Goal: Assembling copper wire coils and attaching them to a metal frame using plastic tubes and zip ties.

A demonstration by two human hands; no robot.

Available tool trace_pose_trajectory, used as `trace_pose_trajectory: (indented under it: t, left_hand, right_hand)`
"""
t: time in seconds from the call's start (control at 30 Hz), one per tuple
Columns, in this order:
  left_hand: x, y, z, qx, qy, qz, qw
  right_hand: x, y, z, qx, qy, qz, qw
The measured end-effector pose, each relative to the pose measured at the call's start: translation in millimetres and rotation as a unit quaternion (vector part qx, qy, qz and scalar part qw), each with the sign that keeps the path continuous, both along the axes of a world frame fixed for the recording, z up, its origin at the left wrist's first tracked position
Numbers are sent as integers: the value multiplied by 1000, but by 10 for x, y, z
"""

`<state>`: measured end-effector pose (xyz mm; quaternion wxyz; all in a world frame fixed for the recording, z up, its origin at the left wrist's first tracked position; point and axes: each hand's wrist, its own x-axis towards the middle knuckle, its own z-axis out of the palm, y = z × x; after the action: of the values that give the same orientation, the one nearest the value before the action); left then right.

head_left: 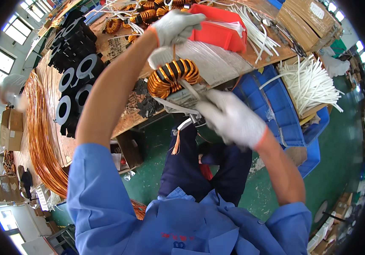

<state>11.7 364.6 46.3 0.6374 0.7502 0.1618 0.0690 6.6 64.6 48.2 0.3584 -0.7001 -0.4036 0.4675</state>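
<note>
A toroidal coil (173, 77), copper wire wound round a black ring, sits at the table's front edge. Above it, my gloved left hand (176, 26) is closed on a copper wire (174, 52) that runs straight up from the coil. My gloved right hand (233, 117), slightly blurred, closes round a grey bar-like tool (192, 90) whose tip reaches the coil's opening. The tool's far end is hidden in the palm. Below the coil, a white sleeve (185, 124) with a bare copper end hangs over the edge.
Beyond my left hand stands a red bin (220, 27) of white tubes, with finished coils (146, 16) nearby. Black ring cores (66, 78) are stacked at left beside long copper wires (42, 136). Blue crates (263, 102) and a box of white sleeves (307, 80) stand at right.
</note>
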Motion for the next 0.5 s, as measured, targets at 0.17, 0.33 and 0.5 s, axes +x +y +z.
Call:
trace_pose_trajectory:
  t: [0.17, 0.33, 0.5]
  left_hand:
    - [347, -714, 576, 341, 137, -159, 916]
    - [779, -1008, 284, 565, 62, -199, 798]
    - [627, -937, 373, 674, 88, -47, 732]
  right_hand:
    - [-919, -2026, -733, 7, 37, -98, 994]
    - [-2021, -4842, -2425, -115, -217, -193, 950]
    - [-3211, -6692, -3177, -365, -205, -295, 859]
